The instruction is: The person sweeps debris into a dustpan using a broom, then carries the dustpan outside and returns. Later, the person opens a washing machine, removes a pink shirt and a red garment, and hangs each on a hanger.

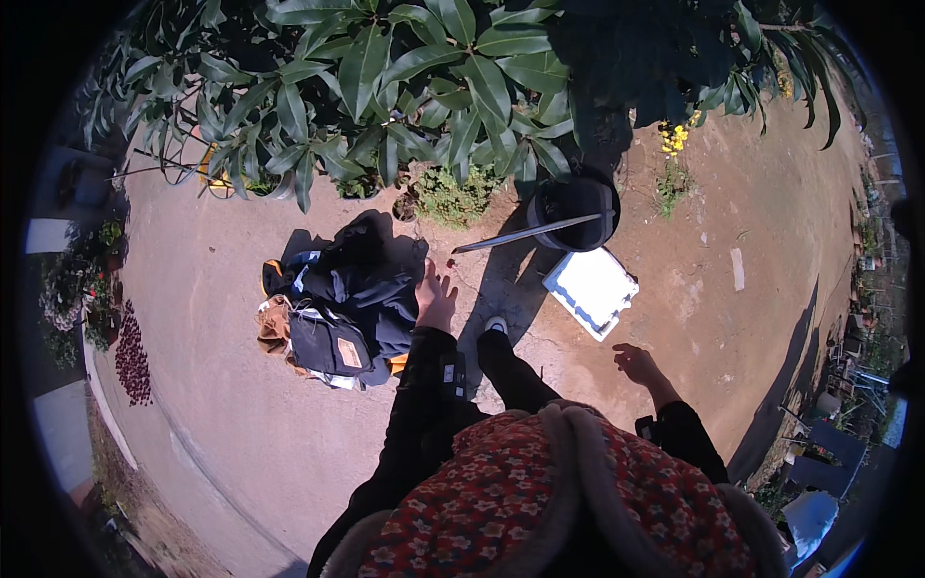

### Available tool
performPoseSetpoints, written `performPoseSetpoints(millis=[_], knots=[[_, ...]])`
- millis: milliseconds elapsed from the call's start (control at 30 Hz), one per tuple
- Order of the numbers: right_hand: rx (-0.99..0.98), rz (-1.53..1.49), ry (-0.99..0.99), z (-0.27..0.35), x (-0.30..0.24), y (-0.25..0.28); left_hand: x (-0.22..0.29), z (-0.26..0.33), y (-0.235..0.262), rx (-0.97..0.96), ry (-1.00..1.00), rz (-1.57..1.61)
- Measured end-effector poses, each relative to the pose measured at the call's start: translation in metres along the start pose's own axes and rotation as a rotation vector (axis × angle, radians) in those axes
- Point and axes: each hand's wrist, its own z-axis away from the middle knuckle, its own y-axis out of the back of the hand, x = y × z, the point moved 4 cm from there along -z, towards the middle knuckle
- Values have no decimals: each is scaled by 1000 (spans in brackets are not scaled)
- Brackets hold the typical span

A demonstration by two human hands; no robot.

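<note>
Beside the clothes pile (pixel 332 313), left hand (pixel 434 299), fingers (pixel 429 275) spread, seemingly touching; right hand (pixel 638 364) loose, apart.

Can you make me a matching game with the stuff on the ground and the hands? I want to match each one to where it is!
Things:
1. left hand
2. right hand
3. white box
4. black pot

Places:
A. under the leafy plants, with a long pole across its top
B. open in the air, holding nothing
C. flat on the dirt just below the pot
D. at the edge of the pile of dark clothes

Pairs: 1-D, 2-B, 3-C, 4-A
</note>
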Motion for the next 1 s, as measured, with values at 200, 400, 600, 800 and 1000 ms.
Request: performPoseSetpoints(millis=[200,400,600,800,1000], knots=[[-88,-82,31,-49,-32,-19,128,87,257,302,-457,576],[-173,-6,-69,-78,-102,-70,127,270,561,832,-908,1016],[-210,291,116,-51,-229,-210,61,373,798,906,-910,1463],[-357,496,312,27,-363,-335,17,469,933,957,-907,1628],[-264,277,371,48,-516,-420,-25,510,997,1218,-826,1688]])
